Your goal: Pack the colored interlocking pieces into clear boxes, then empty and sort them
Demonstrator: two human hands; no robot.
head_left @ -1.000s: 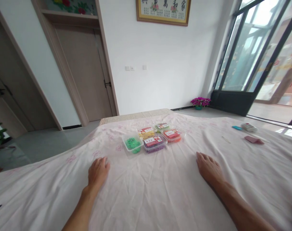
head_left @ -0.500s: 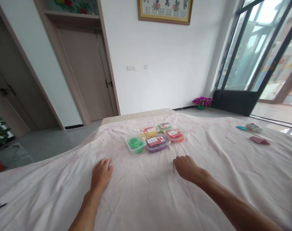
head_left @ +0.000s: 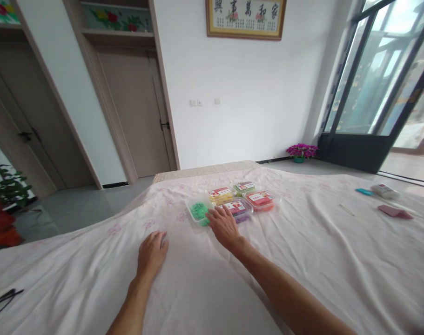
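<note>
My left hand rests palm down on the pale cloth, fingers a little bent and thumb apart, holding nothing. Over the front of the boxes is my right hand, its fingers stretched toward the right edge of an open plastic box of green pieces; whether they touch it I cannot tell. Partly behind that hand lies a lidded box with purple contents. Behind it are lidded boxes with yellow contents, green contents and orange-red contents, each with a printed label.
The boxes stand on a wrinkled pink-flowered cloth. At the right lie a blue item, a white packet, a pink folded piece and a thin stick. A dark cord-like thing is at the lower left.
My right hand has moved left and forward from the cloth to the green box, and its fingers have opened out from a curled shape. My left hand stays on the cloth.
</note>
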